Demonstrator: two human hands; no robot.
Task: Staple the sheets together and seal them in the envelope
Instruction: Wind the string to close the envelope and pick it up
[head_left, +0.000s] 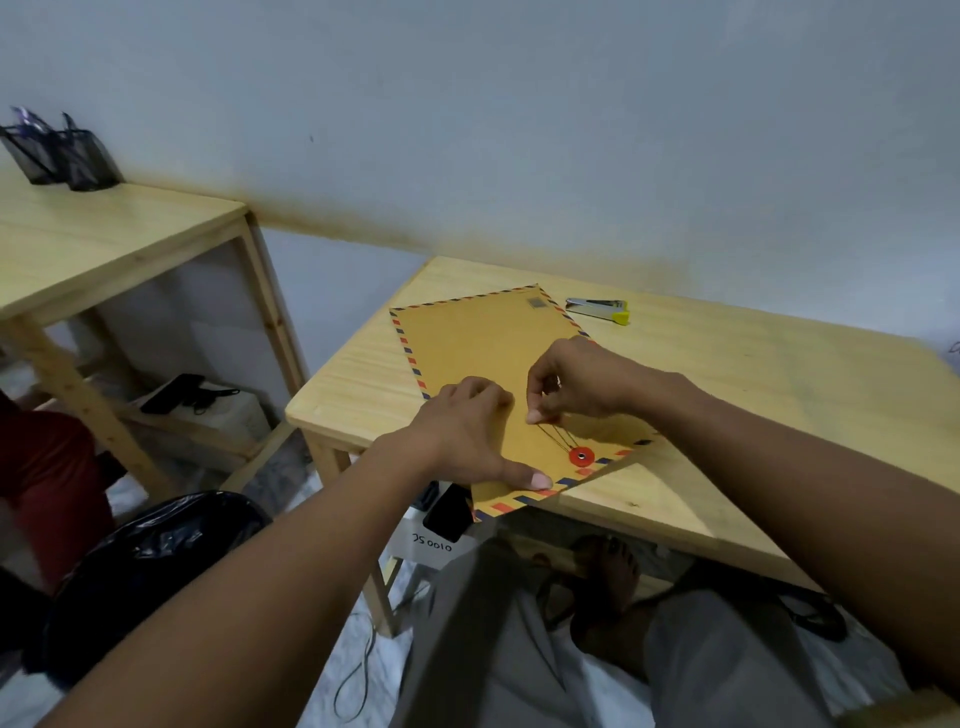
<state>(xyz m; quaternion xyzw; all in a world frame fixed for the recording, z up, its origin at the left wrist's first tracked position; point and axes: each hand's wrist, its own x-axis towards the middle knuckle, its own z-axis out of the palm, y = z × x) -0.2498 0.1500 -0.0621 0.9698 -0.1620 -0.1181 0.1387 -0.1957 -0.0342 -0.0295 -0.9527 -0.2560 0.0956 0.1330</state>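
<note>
A brown envelope (483, 343) with a red-and-blue striped border lies slantwise on the wooden table (727, 384), its flap end hanging over the near edge. My left hand (467, 431) presses flat on the envelope, thumb near the border. My right hand (576, 382) pinches a thin dark string (558, 439) that runs taut to the red button (581, 457) on the flap. The sheets are not in sight. A silver stapler (600, 309) with a yellow-green end rests beyond the envelope's far corner.
A second wooden table (104, 239) stands to the left with black mesh pen holders (62, 153). A black bin bag (145, 566) sits by my left arm. A white box (431, 545) marked with writing and cables lie under the table. My legs are below.
</note>
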